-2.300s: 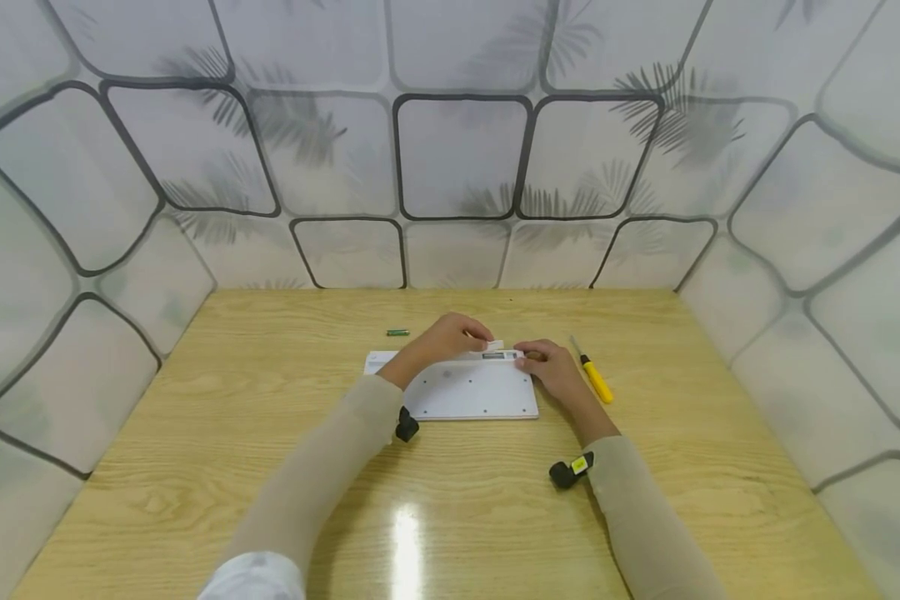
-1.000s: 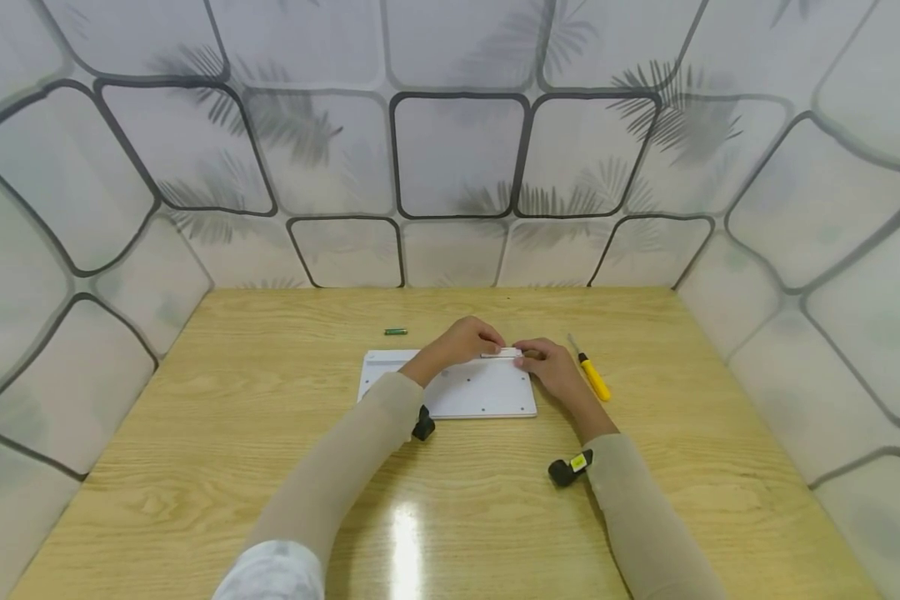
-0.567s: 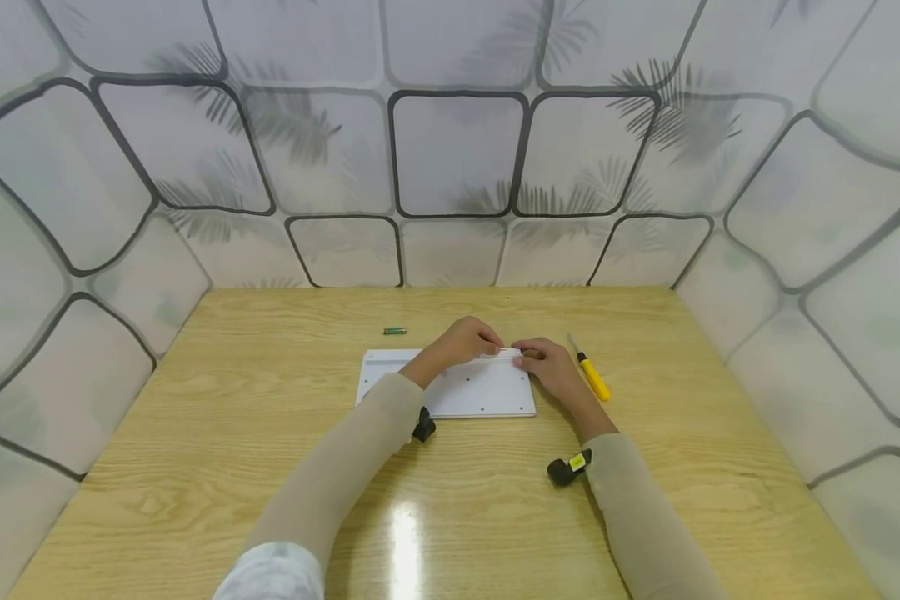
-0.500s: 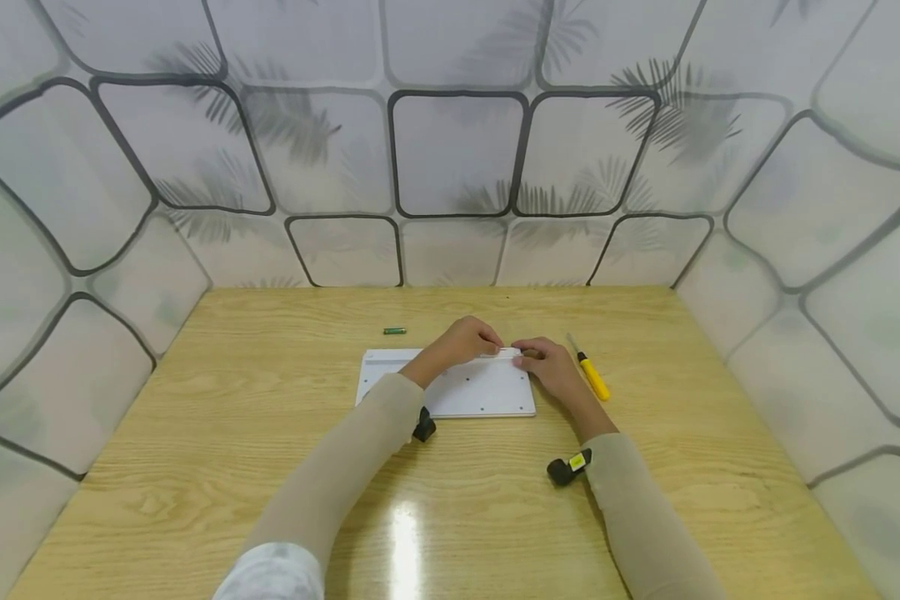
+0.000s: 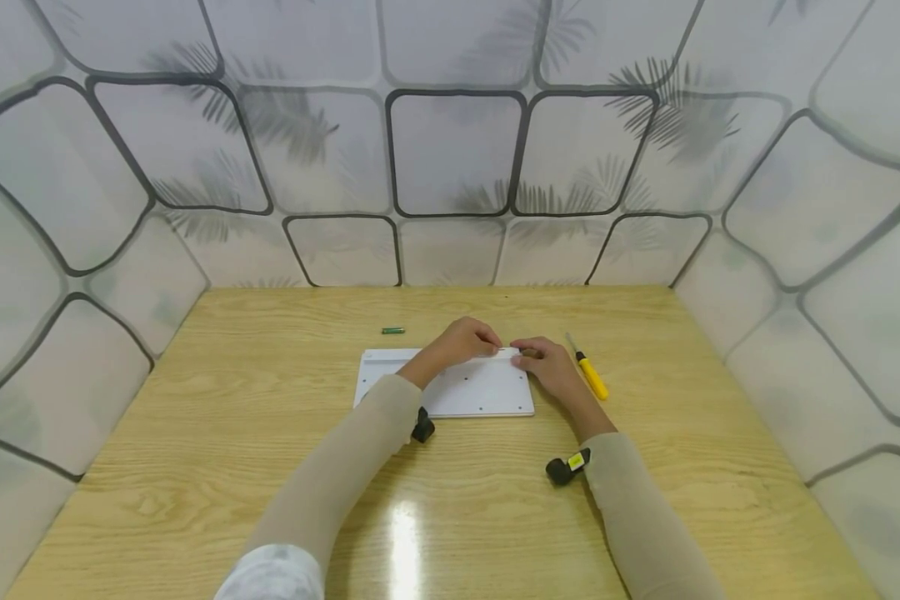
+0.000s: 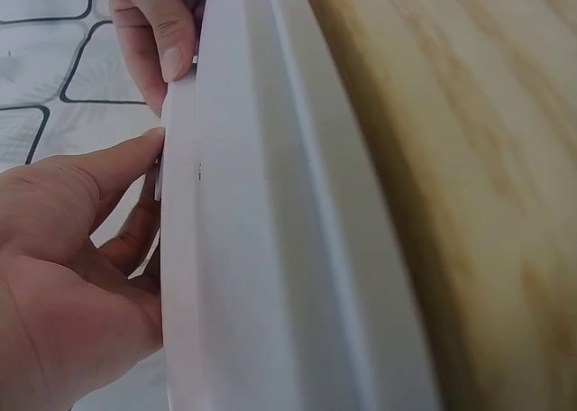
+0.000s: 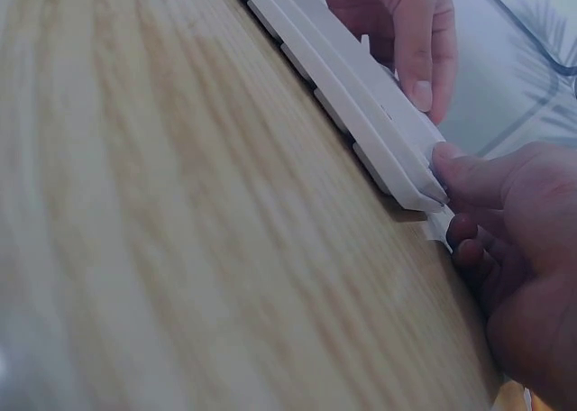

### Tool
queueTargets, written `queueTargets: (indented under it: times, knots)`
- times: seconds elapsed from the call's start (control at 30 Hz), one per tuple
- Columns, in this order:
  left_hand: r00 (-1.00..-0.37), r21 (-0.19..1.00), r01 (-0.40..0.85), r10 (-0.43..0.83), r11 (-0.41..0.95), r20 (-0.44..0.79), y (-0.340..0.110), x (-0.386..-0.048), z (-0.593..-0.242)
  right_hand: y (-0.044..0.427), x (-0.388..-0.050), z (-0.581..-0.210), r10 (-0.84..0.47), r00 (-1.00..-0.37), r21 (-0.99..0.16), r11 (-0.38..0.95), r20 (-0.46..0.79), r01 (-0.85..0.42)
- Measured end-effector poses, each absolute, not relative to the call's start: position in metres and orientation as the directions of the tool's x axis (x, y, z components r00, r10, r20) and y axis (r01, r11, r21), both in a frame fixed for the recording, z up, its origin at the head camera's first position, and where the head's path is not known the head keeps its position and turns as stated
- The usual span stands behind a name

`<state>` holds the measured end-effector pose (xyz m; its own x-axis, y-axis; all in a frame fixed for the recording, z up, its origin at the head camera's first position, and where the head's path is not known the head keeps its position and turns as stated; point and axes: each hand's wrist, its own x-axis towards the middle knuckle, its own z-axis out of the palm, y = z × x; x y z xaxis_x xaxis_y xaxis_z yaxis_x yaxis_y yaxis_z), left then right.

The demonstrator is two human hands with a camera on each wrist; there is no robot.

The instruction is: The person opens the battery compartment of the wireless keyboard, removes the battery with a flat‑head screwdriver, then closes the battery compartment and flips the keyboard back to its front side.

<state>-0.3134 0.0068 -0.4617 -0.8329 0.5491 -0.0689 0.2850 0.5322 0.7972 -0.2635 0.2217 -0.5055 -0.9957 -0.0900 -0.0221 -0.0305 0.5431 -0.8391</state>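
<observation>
A white keyboard (image 5: 480, 392) lies face down, its screwed back up and its keys under it in the right wrist view. My left hand (image 5: 465, 340) pinches the white battery cover (image 5: 506, 352) at the far edge, over the battery compartment. The cover appears to lie in the slot; how well it sits cannot be told. At the far right corner my right hand (image 5: 547, 364) grips the keyboard, thumb on top and fingers curled beneath in the right wrist view. A green battery (image 5: 393, 331) lies behind the keyboard.
A screwdriver with a yellow handle (image 5: 592, 379) lies right of the right hand on the wooden table (image 5: 480, 500). Patterned walls (image 5: 450, 150) stand at the back and both sides.
My left hand has moved right and down with the battery cover, which now hides the compartment that showed 2.3 s ago. The right hand has stayed at the corner.
</observation>
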Motion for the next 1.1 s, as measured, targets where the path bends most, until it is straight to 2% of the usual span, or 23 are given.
queueTargets:
  times: [0.67, 1.1]
  knots:
    - [-0.837, 0.831, 0.251, 0.542, 0.496, -0.07, 0.0036, -0.3157, -0.4649, 0.2216, -0.2634, -0.5045, -0.098, -0.995, -0.831, 0.554, 0.001, -0.055]
    - [-0.842, 0.808, 0.236, 0.529, 0.54, -0.107, 0.0075, -0.314, -0.4646, 0.2219, -0.2631, -0.5047, -0.103, -0.995, -0.848, 0.527, 0.01, -0.063]
